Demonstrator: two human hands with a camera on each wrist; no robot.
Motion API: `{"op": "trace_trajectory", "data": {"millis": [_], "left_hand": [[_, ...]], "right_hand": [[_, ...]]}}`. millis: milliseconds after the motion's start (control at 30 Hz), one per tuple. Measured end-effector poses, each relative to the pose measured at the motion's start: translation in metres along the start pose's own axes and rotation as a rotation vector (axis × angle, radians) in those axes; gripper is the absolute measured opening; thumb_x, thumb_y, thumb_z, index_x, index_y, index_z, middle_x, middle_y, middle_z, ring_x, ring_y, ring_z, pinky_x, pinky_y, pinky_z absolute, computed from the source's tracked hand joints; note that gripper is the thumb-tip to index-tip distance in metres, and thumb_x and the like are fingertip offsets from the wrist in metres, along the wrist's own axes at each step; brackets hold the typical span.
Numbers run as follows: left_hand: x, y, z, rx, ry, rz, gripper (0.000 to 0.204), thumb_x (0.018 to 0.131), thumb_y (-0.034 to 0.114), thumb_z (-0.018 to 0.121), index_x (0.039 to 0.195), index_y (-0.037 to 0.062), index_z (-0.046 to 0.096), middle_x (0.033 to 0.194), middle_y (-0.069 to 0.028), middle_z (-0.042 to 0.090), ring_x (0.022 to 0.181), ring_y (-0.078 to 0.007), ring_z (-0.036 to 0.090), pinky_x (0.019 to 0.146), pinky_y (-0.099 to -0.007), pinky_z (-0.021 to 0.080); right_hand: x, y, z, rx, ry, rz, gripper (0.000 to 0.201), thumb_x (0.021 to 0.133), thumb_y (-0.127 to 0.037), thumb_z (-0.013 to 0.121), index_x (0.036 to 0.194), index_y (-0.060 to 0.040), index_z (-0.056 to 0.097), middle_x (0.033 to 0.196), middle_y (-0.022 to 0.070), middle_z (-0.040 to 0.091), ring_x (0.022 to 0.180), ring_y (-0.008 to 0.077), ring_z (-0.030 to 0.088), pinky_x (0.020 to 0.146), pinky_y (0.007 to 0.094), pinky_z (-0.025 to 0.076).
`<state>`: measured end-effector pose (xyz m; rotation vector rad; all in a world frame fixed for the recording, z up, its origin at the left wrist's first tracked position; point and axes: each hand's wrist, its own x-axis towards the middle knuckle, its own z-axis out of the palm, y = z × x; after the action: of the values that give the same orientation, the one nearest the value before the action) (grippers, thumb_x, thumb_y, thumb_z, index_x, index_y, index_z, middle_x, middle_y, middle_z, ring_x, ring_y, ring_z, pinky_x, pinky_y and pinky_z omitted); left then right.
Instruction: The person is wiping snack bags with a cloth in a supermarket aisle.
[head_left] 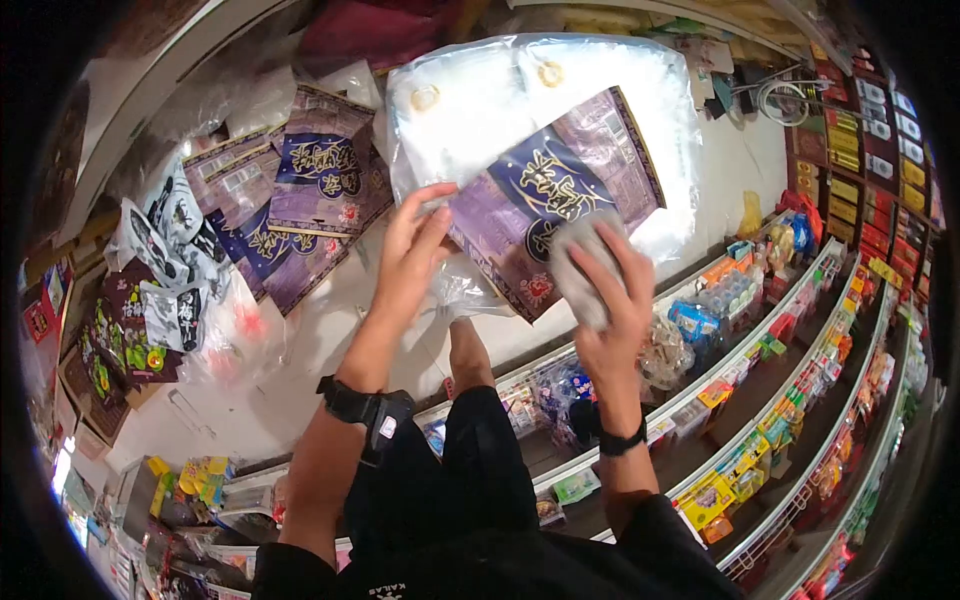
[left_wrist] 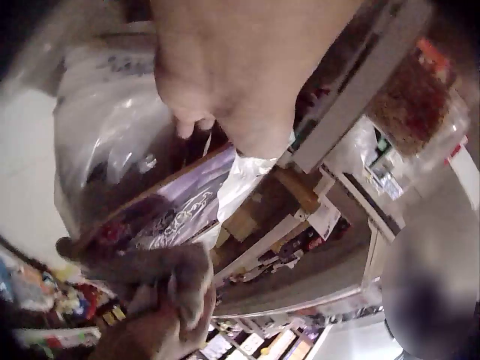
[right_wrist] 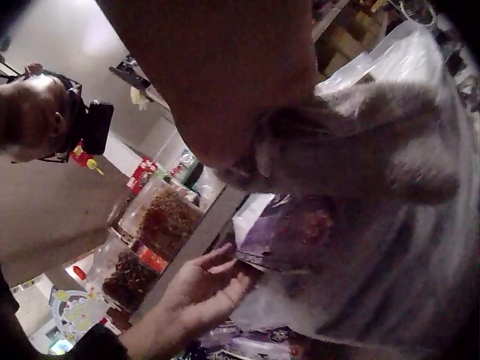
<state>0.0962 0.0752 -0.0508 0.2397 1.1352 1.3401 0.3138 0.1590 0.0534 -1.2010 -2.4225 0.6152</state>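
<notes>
A purple printed packaging bag (head_left: pixel 500 225) with gold lettering lies tilted in front of me, over a large clear plastic bag of white contents (head_left: pixel 460 110). My left hand (head_left: pixel 408 250) pinches its left edge between thumb and fingers. In my right hand (head_left: pixel 618 320) is a grey cloth (head_left: pixel 577 285), held against the lower right face of the purple bag and blurred in the head view. The right wrist view shows the cloth (right_wrist: pixel 367 142) bunched under that hand, with the left hand (right_wrist: pixel 202 296) at the bag's edge.
More purple bags (head_left: pixel 325 165) overlap in a pile to the left. Black-and-white bags (head_left: pixel 170 245) and a dark bag with green fruit pictures (head_left: pixel 120 335) lie farther left. Stepped shelves of packaged goods (head_left: pixel 725 490) run along the right, close to the right forearm.
</notes>
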Motion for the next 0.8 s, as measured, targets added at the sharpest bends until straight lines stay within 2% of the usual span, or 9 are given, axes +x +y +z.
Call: {"op": "trace_trajectory", "data": {"millis": [33, 133, 167, 333, 433, 500, 533, 633, 800], "left_hand": [[-0.001, -0.007, 0.008, -0.176, 0.06, 0.012, 0.052, 0.112, 0.037, 0.05, 0.15, 0.0018, 0.045, 0.138, -0.0134, 0.061, 0.126, -0.0199, 0.061, 0.105, -0.0379, 0.05], [-0.003, -0.007, 0.015, -0.5, -0.02, -0.084, 0.054, 0.112, 0.041, 0.047, 0.154, 0.0058, 0.042, 0.148, -0.0107, 0.054, 0.137, -0.0204, 0.053, 0.116, -0.0432, 0.04], [-0.004, -0.002, 0.016, -0.464, -0.014, -0.063, 0.058, 0.112, 0.046, 0.044, 0.157, 0.0092, 0.038, 0.156, -0.0069, 0.047, 0.144, -0.0206, 0.045, 0.119, -0.0448, 0.035], [0.002, -0.003, 0.014, -0.473, 0.064, -0.131, 0.065, 0.112, 0.05, 0.043, 0.162, 0.0102, 0.032, 0.16, -0.0058, 0.044, 0.146, -0.0195, 0.043, 0.12, -0.0433, 0.035], [0.007, 0.0, 0.013, -0.488, 0.035, -0.107, 0.063, 0.111, 0.05, 0.045, 0.16, 0.0105, 0.034, 0.157, -0.005, 0.046, 0.143, -0.019, 0.047, 0.113, -0.0411, 0.042], [0.007, 0.016, 0.023, -0.582, 0.235, -0.132, 0.041, 0.11, 0.042, 0.055, 0.133, 0.0088, 0.061, 0.123, -0.0039, 0.068, 0.1, -0.0127, 0.066, 0.082, -0.0329, 0.053], [0.009, 0.011, 0.02, -0.589, 0.235, -0.131, 0.041, 0.11, 0.042, 0.055, 0.133, 0.0088, 0.061, 0.123, -0.0039, 0.068, 0.1, -0.0127, 0.066, 0.082, -0.0329, 0.053], [0.017, 0.001, 0.017, -0.372, 0.217, -0.123, 0.016, 0.105, 0.018, 0.063, 0.109, 0.0042, 0.07, 0.1, -0.0016, 0.072, 0.087, -0.0071, 0.067, 0.074, -0.0247, 0.052], [0.021, -0.006, 0.029, -0.333, 0.271, -0.058, 0.019, 0.106, 0.014, 0.062, 0.116, -0.0009, 0.069, 0.099, -0.0017, 0.072, 0.084, -0.0053, 0.064, 0.074, -0.024, 0.05]], "right_hand": [[0.02, -0.002, 0.016, -0.014, -0.073, -0.054, 0.049, 0.072, 0.002, 0.071, 0.119, -0.0085, 0.076, 0.139, 0.0177, 0.065, 0.123, 0.0416, 0.058, 0.105, 0.0518, 0.044], [0.041, -0.021, 0.079, -0.04, -0.129, -0.139, 0.051, 0.071, 0.003, 0.071, 0.12, -0.0088, 0.074, 0.139, 0.0167, 0.064, 0.123, 0.0425, 0.057, 0.105, 0.0529, 0.044], [0.042, -0.026, 0.094, -0.051, -0.111, -0.162, 0.051, 0.071, 0.003, 0.072, 0.121, -0.0088, 0.073, 0.139, 0.0164, 0.063, 0.122, 0.0429, 0.056, 0.104, 0.053, 0.045], [0.067, -0.038, 0.114, 0.02, -0.035, -0.071, 0.051, 0.071, 0.005, 0.07, 0.119, -0.009, 0.074, 0.139, 0.0152, 0.063, 0.12, 0.0428, 0.055, 0.102, 0.0512, 0.045], [0.081, -0.036, 0.116, -0.032, -0.1, -0.193, 0.051, 0.069, 0.003, 0.071, 0.117, -0.0106, 0.075, 0.138, 0.0095, 0.066, 0.123, 0.0417, 0.054, 0.104, 0.0498, 0.045], [0.07, -0.026, 0.108, -0.007, -0.152, -0.245, 0.049, 0.069, 0.002, 0.071, 0.116, -0.0111, 0.075, 0.138, 0.0086, 0.066, 0.123, 0.0415, 0.054, 0.104, 0.0498, 0.044], [0.061, -0.02, 0.101, 0.016, -0.205, -0.293, 0.048, 0.069, 0.001, 0.071, 0.116, -0.0116, 0.076, 0.138, 0.0078, 0.066, 0.124, 0.0413, 0.054, 0.104, 0.0499, 0.044], [0.023, -0.001, 0.074, -0.005, -0.278, -0.328, 0.047, 0.069, 0.0, 0.075, 0.115, -0.0129, 0.077, 0.141, 0.0051, 0.065, 0.124, 0.0389, 0.055, 0.104, 0.0504, 0.045], [-0.036, 0.044, 0.044, -0.103, -0.313, -0.301, 0.049, 0.066, -0.004, 0.081, 0.114, -0.0136, 0.078, 0.142, 0.0062, 0.066, 0.124, 0.0359, 0.058, 0.103, 0.0489, 0.045]]}}
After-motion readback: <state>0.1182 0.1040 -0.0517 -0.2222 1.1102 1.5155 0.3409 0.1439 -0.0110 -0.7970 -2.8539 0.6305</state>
